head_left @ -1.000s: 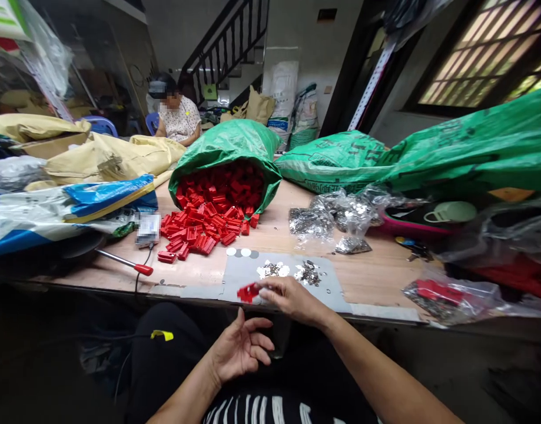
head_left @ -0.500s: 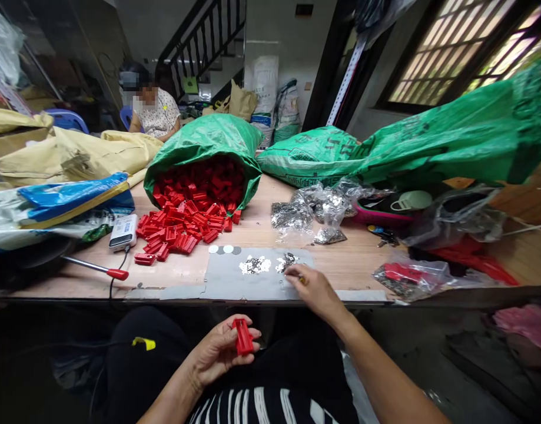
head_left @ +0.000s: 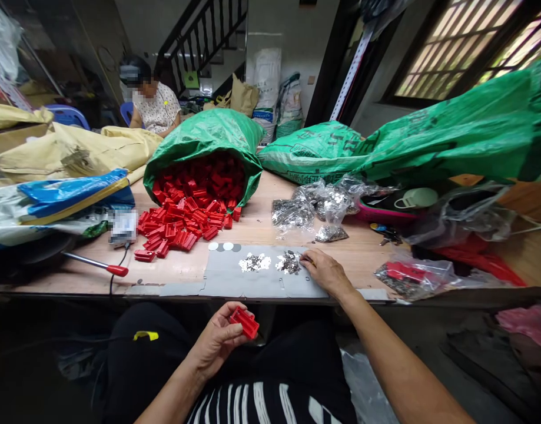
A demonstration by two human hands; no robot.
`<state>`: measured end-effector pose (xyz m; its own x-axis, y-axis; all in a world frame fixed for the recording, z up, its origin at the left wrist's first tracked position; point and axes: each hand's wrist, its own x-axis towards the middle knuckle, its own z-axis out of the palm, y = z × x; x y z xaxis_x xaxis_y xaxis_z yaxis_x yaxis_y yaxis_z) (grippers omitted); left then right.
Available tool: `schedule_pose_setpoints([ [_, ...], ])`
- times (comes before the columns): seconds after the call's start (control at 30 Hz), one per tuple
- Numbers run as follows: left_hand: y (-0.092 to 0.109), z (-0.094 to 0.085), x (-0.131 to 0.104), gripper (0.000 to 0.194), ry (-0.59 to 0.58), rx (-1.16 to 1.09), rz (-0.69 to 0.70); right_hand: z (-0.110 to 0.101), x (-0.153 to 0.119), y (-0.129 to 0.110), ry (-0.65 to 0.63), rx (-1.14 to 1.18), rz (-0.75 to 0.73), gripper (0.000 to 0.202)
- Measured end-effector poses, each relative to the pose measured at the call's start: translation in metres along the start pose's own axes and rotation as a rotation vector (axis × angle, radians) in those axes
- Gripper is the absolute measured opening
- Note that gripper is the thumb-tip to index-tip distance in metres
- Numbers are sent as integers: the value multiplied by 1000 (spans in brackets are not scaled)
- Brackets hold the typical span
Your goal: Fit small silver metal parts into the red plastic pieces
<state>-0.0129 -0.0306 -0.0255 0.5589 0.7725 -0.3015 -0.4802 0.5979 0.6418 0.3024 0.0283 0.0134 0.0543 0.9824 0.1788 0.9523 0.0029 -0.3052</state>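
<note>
My left hand [head_left: 221, 338] is closed around a red plastic case [head_left: 245, 322], a small box with long open channels. It is held tilted over my lap, below the table edge. My right hand [head_left: 325, 272] rests at the grey mat's right side with fingers pinched together, touching the edge of a pile of small dark metal pieces [head_left: 289, 262]. What sits between those fingertips is too small to make out. To the left lies a pile of flat shiny metal pieces [head_left: 255, 262], on the same grey mat [head_left: 226, 282].
Many red cases [head_left: 177, 227] spill from a green sack [head_left: 208, 129]. Behind the mat lie clear bags of metal parts [head_left: 296, 212]. A red-tipped lever [head_left: 117, 270] juts over the table at left. Another person [head_left: 158, 106] sits beyond the table.
My right hand has moved slightly right and up, to the right edge of the dark pile. My left hand has turned the red case, which now tilts down to the right.
</note>
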Motion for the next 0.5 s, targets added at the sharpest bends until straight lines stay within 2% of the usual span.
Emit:
schedule_pose_setpoints([
  [0.13,6,10,0,36,82,171,157,-10,-2,-1,74,80,46,8],
  [0.23,10,19,1,36,157,340,305,-15,-7,-14,89,271,29,12],
  [0.4,12,28,2,34,211,667,572,-8,-25,-58,-73,671,-113,22],
  [0.5,14,30,2,33,258,841,686,-3,-37,-89,-118,784,-146,22],
])
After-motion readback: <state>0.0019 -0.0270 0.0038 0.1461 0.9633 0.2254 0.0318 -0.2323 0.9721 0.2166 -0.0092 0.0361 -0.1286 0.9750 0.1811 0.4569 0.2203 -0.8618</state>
